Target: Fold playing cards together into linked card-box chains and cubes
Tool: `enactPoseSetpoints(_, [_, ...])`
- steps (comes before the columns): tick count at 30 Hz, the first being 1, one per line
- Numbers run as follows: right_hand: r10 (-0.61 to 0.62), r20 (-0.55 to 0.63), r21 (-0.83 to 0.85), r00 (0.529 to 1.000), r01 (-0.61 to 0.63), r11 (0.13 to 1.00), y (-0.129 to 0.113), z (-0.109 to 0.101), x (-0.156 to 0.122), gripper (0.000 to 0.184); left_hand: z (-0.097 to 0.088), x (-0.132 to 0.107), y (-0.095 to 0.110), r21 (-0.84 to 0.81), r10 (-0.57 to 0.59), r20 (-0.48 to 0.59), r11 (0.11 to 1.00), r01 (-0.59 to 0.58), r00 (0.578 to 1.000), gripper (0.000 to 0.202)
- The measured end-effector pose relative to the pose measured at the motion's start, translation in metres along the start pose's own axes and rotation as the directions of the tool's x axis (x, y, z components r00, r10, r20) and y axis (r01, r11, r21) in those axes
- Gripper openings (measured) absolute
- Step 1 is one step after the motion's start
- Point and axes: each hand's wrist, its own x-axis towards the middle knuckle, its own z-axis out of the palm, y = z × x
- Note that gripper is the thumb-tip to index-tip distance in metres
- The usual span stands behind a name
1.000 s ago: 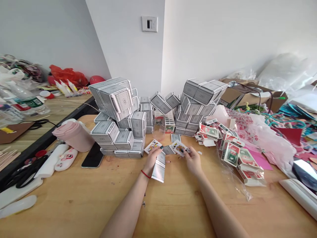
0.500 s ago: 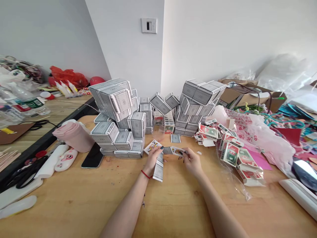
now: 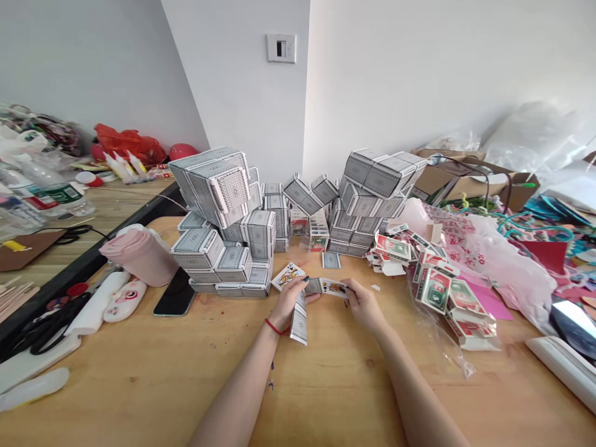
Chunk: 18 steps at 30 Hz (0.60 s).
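Several playing cards, joined or overlapping at the middle, are held above the wooden table between both hands. My left hand (image 3: 289, 300) is closed on their centre, thumb on top. A face card (image 3: 288, 274) sticks out to the left, a grey-backed card (image 3: 299, 324) points toward me. My right hand (image 3: 364, 305) pinches the outer end of another face card (image 3: 333, 287) on the right. How the cards join under the left thumb is hidden. A single grey-backed card (image 3: 331, 259) lies on the table just beyond.
Stacked card-covered blocks stand at left (image 3: 223, 186) and right (image 3: 372, 180). Opened card boxes (image 3: 435, 288) and a pink-white plastic bag (image 3: 493, 248) lie at right. A phone (image 3: 174, 298), a pink roll (image 3: 139, 251) and scissors (image 3: 51, 323) are at left.
The cards have tilted slightly, with the near card swinging a little to the right. The right hand's fingers have shifted on the right-hand card, which shows straighter now.
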Motion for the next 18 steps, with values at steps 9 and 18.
enactPoseSetpoints(9, [-0.033, 0.023, -0.114, 0.999, 0.035, 0.993, 0.001, -0.008, -0.001, 0.026, 0.003, 0.001, -0.001, 0.101, 0.012, -0.016, 0.995, -0.01, 1.0, 0.025])
enactPoseSetpoints(18, [-0.067, 0.09, -0.25, 0.994, 0.087, 0.964, 0.008, -0.011, -0.001, 0.036, 0.002, 0.0, -0.002, 0.225, 0.033, 0.063, 0.973, -0.046, 0.997, 0.024])
